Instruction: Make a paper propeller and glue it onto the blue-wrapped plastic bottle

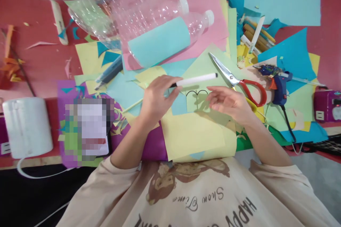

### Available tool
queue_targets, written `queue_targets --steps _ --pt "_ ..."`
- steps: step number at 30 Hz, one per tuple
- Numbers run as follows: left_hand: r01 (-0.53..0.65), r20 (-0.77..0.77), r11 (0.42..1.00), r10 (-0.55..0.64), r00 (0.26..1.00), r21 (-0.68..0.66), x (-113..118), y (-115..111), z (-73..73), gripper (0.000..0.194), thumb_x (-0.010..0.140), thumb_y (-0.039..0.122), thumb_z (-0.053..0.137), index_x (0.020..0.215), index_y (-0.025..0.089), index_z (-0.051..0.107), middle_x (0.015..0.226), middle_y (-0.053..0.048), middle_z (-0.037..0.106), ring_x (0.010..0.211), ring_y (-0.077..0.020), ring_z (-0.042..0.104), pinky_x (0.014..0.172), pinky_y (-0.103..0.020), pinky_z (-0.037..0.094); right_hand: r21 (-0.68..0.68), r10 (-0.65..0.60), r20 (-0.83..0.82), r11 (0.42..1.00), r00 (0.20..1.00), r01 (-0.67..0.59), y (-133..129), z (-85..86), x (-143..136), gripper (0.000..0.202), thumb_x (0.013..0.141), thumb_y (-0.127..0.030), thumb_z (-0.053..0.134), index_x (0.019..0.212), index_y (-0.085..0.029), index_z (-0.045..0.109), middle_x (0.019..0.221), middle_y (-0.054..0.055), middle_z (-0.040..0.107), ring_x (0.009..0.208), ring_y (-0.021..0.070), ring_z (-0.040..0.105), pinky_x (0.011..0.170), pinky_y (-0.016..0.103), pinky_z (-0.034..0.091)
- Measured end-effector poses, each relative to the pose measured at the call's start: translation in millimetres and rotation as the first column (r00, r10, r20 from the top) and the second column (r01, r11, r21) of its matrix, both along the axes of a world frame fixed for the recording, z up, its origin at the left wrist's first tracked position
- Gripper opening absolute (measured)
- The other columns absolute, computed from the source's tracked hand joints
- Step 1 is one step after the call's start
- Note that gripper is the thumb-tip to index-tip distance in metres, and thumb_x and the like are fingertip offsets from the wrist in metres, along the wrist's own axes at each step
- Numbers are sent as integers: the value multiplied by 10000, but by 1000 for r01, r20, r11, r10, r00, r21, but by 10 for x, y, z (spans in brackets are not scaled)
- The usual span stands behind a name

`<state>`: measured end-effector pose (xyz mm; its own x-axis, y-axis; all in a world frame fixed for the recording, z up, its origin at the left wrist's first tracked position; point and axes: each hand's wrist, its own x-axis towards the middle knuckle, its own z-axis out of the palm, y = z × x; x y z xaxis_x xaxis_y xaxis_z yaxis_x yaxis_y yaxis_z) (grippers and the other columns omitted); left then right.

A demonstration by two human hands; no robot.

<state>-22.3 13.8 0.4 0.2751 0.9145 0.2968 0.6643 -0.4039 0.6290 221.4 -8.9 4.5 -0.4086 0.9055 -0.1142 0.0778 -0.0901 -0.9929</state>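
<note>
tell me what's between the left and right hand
The head view shows pale green paper with black curves, and light blue paper beside it, between the left hand and right hand; the held white marker juts in too.

"What furniture shows?"
"A red-topped table (42, 74), its edge (7, 162) pale at the left."
"And below it?"
"A plain grey surface (319, 177) right, a black area (16, 195) left, too dark to identify."

Bright, and glare sparkles on the bottles (165, 10) up-left of the scissors (231, 78)! Soft shadow beneath the hands (223, 101), blocky pixels over the phone (102, 150) far left of the scissors, outer edges stretching.
</note>
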Motion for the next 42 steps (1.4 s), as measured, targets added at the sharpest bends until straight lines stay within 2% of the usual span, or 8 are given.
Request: queue_targets --steps 2,4,9,12,15,20,32,42 --pt "-114 -46 993 113 993 -19 -62 51 -22 186 913 250 526 1035 219 662 986 -39 715 927 -184 651 829 -317 503 328 -195 223 938 955 115 10 5 30 187 856 -272 644 1040 -239 654 958 37 702 880 175 651 830 373 530" --pt "-187 -115 982 184 976 -14 -110 89 -57 200 907 234 518 1050 244 658 996 -43 702 952 -206 642 858 -356 496 564 -318 396 824 861 45 26 -12 41 120 865 -269 636 977 -238 663 968 37 703 949 203 637 905 411 485" --pt "-238 -205 969 248 947 73 -116 88 -112 302 911 228 499 1196 265 592 1219 -95 622 1164 -283 562 999 -483 420 592 -295 678 762 673 -262 29 -104 22 404 868 -431 627 1186 -183 597 1138 101 648 1080 264 570 957 438 416" --pt "-80 -207 983 114 972 167 3 -12 -109 301 920 202 481 1206 224 569 1236 -108 609 1152 -257 570 971 -436 454 529 -260 765 776 590 -344 7 -132 1 521 853 -522 607 1243 -180 564 1188 112 610 1117 286 529 956 436 396" --pt "313 -238 927 -263 935 206 172 -163 -99 191 923 162 468 1048 188 609 963 -43 688 858 -161 637 751 -289 516 510 -253 788 779 561 -365 -6 -132 -9 505 865 -509 590 1247 -180 560 1209 115 588 1126 291 512 961 433 379" --pt "503 -333 846 -429 840 177 324 -308 -105 188 900 108 458 936 155 636 842 -33 690 735 -153 617 637 -287 486 493 -230 793 787 564 -372 -5 -125 -5 440 884 -449 582 1248 -203 551 1227 118 573 1123 299 510 964 454 372" --pt "493 -360 860 -423 832 130 344 -310 -115 208 904 120 450 870 160 651 778 -16 674 694 -144 594 614 -282 442 513 -229 733 804 640 -300 15 -104 -36 225 888 -254 591 1103 -187 591 1119 107 620 1058 267 564 927 420 420" --pt "464 -278 872 -412 868 157 363 -310 -114 196 901 137 480 807 166 650 760 -17 691 688 -141 619 616 -281 445 449 -227 472 893 852 -11 9 -66 -131 68 879 -172 523 863 -228 558 806 14 652 757 178 601 727 325 470"
